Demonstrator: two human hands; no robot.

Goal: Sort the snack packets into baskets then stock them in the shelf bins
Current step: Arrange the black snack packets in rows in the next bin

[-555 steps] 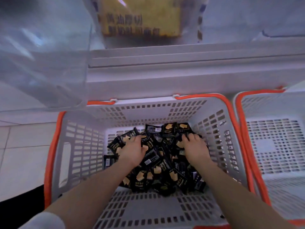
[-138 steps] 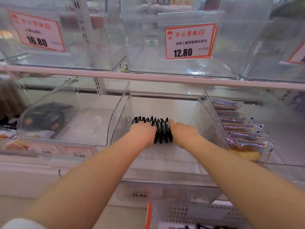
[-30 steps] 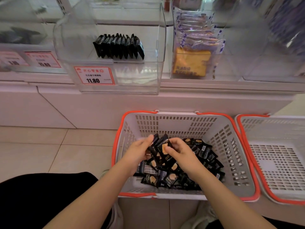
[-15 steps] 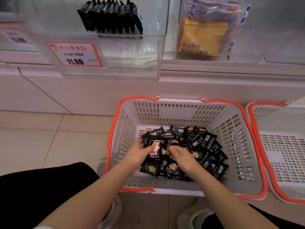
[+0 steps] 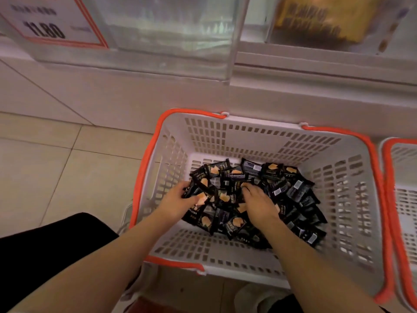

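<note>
Several dozen black snack packets (image 5: 266,195), heaped loose on the floor of the white basket (image 5: 352,222) with the orange rim; heap lying toward the basket's right and far side, near-left corner of the basket floor bare. Basket parked on the tiles directly below the clear shelf bin (image 5: 167,35); price tag reading 11.80 (image 5: 47,26) on the bin front, up and left of the basket. Second basket (image 5: 404,199) just beside the first, at its right wall.

Step in hand, by judgement: gathering a batch for the bin. Best done by squaring packets edge to edge into one upright block, faces turned alike, pressed from both ends before lifting; slick wrappers likely to fan out and spill if grabbed loose or in too large a bundle.

Left hand (image 5: 178,203): at the heap's left edge, fingers curled round a few packets, thumb on top.

Right hand (image 5: 257,202): at the heap's middle, knuckles up, fingers bent down among the packets; grasp likely, fingertips hidden, so cannot tell for certain.
</note>
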